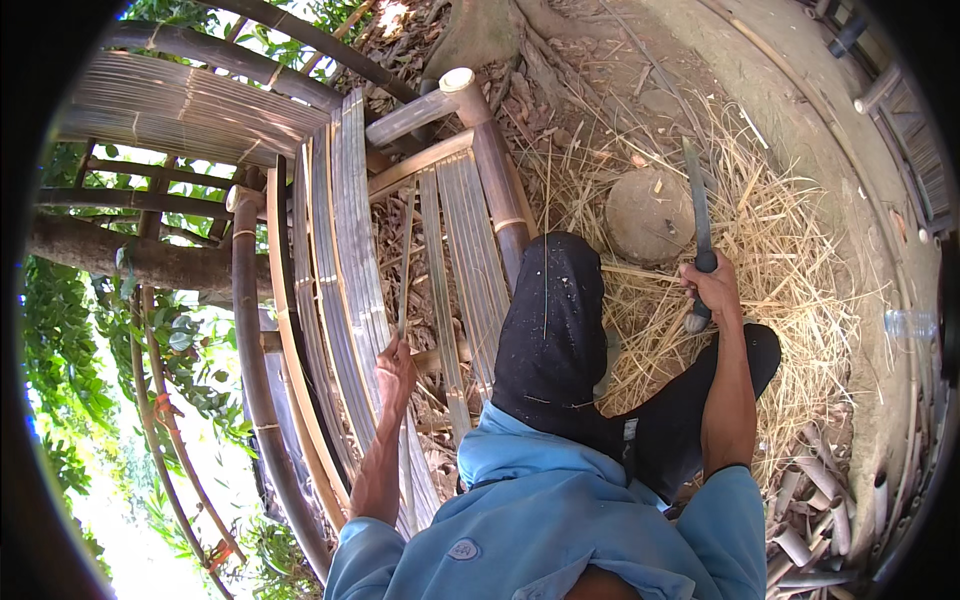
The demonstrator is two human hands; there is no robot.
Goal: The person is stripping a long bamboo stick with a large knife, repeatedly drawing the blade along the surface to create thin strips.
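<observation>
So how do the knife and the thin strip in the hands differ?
The knife is broader and darker; the strip is slimmer and paler. The knife is in the right hand, over straw; the strip is in the left hand, over the bamboo bench. Both are long.

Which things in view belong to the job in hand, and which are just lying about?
In use:
- long knife, in the right hand
- thin strip, apparently in the left hand

Apparently just lying about:
- pale shavings on the ground
- bamboo offcuts, lower right
- clear bottle, far right
</observation>
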